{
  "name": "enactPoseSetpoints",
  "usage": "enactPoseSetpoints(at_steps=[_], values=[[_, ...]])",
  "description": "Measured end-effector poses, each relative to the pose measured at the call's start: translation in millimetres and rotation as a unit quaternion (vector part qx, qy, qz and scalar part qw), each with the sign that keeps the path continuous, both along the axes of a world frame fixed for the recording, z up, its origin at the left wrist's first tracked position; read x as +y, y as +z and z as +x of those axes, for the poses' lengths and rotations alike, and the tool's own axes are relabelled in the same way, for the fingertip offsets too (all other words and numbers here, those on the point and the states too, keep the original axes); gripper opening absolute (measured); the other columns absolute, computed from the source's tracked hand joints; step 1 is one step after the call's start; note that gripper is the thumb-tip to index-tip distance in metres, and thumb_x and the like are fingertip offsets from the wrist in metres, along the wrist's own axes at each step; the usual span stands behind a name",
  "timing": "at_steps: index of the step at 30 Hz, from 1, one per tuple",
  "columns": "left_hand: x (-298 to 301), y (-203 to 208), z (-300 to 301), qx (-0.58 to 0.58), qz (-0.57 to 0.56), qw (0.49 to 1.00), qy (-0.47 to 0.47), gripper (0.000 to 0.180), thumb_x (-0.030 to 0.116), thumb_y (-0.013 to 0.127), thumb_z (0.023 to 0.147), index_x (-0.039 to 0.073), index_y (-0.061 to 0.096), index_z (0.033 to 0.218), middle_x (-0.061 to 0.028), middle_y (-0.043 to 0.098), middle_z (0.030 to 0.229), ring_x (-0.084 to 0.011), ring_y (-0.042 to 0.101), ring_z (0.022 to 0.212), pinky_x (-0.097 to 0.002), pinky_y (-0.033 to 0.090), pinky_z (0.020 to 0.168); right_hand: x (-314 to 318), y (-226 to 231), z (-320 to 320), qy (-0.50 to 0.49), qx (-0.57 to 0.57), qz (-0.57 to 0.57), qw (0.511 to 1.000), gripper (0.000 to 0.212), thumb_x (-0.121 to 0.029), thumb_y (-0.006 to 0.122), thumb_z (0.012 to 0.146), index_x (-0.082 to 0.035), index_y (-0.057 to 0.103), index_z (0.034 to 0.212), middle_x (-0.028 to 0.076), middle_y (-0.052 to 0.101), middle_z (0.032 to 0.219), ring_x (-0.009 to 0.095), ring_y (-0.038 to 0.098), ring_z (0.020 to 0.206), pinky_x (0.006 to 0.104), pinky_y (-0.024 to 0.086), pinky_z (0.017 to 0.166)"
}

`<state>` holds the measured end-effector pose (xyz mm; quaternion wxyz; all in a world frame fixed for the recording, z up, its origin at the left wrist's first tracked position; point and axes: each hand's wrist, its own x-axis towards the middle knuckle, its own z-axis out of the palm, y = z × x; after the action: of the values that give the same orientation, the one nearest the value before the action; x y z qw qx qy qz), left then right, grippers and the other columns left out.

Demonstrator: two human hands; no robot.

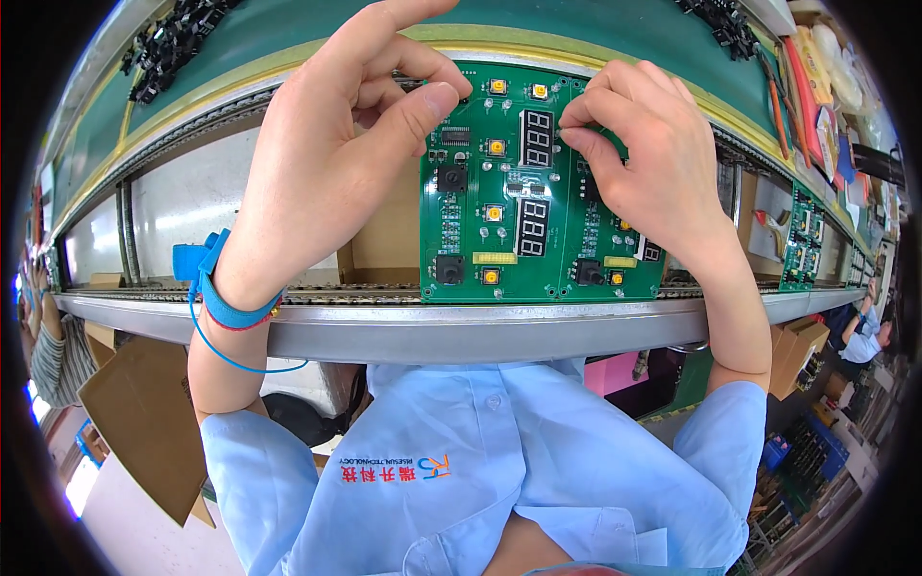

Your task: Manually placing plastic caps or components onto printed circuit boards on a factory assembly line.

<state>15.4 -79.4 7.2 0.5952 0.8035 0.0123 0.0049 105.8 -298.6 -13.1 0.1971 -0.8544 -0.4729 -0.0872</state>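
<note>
While a green circuit board (480, 182) bridges two chain rails (365, 291) at upper centre of the frame, both hands work above it.
Laid component side up, it seems placed so the rails carry its edges and leave its face open to reach. The left hand (331, 149) hangs over its upper left corner, one finger stretched out, the others curled near the thumb; the right hand (658, 144) brings thumb and forefinger close together just beside the upper display (536, 139). I cannot tell whether either pinches anything. A blue wrist strap (245, 293), left of centre, presumably guards against static; black parts (173, 43) at upper left lie on the green surface (279, 34), probably kept within reach.
</note>
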Motion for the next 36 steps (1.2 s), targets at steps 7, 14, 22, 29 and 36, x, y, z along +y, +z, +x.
enactPoseSetpoints(at_steps=[7, 14, 22, 29, 36], values=[[0.0, 2.3, -1.0, 0.011, 0.009, 1.000, 0.000, 0.051, 0.000, 0.056, 0.091, 0.002, 0.039, 0.139, -0.0083, 0.065, 0.098, -0.0077, 0.056, 0.073, -0.0217, 0.048, 0.066, 0.4, -2.9, 0.2, 0.003, -0.022, 0.005, 1.000, 0.007, -0.006, 0.069, 0.068, -0.007, 0.062, 0.070, 0.003, 0.054, 0.076, 0.023, 0.054, 0.080, 0.0358, 0.041, 0.069], [0.7, 3.2, 0.4, 0.021, 0.015, 1.000, 0.005, 0.051, 0.000, 0.056, 0.091, 0.000, 0.039, 0.139, -0.0093, 0.064, 0.098, -0.0082, 0.057, 0.075, -0.0218, 0.048, 0.066, 1.7, -1.3, 0.1, 0.014, -0.055, -0.014, 0.998, 0.009, -0.006, 0.070, 0.067, -0.008, 0.061, 0.069, 0.002, 0.052, 0.075, 0.021, 0.053, 0.079, 0.0350, 0.040, 0.068], [3.7, 9.5, -0.2, 0.025, 0.027, 0.999, 0.013, 0.050, -0.001, 0.055, 0.092, -0.001, 0.038, 0.139, -0.0104, 0.064, 0.099, -0.0087, 0.058, 0.077, -0.0219, 0.049, 0.067, -4.7, 21.3, 4.4, 0.032, -0.024, 0.045, 0.998, 0.015, -0.004, 0.072, 0.065, -0.009, 0.060, 0.073, 0.003, 0.054, 0.075, 0.023, 0.055, 0.074, 0.0351, 0.042, 0.064], [16.8, 1.3, 26.1, 0.015, 0.049, 0.998, 0.024, 0.050, -0.001, 0.055, 0.092, -0.002, 0.037, 0.139, -0.0112, 0.064, 0.099, -0.0090, 0.059, 0.078, -0.0219, 0.049, 0.068, 25.6, 19.2, -56.8, 0.183, 0.042, 0.066, 0.980, 0.011, -0.013, 0.066, 0.070, -0.009, 0.056, 0.073, 0.002, 0.052, 0.068, 0.018, 0.059, 0.062, 0.0307, 0.046, 0.051], [41.2, -15.5, 24.4, -0.132, 0.238, 0.961, 0.052, 0.047, 0.004, 0.058, 0.090, 0.008, 0.048, 0.136, -0.0026, 0.066, 0.093, -0.0055, 0.050, 0.063, -0.0211, 0.045, 0.059, 68.6, 25.6, -85.1, 0.269, -0.012, -0.124, 0.955, 0.011, -0.014, 0.062, 0.069, -0.006, 0.056, 0.075, 0.003, 0.057, 0.069, 0.014, 0.058, 0.058, 0.0251, 0.044, 0.049]])
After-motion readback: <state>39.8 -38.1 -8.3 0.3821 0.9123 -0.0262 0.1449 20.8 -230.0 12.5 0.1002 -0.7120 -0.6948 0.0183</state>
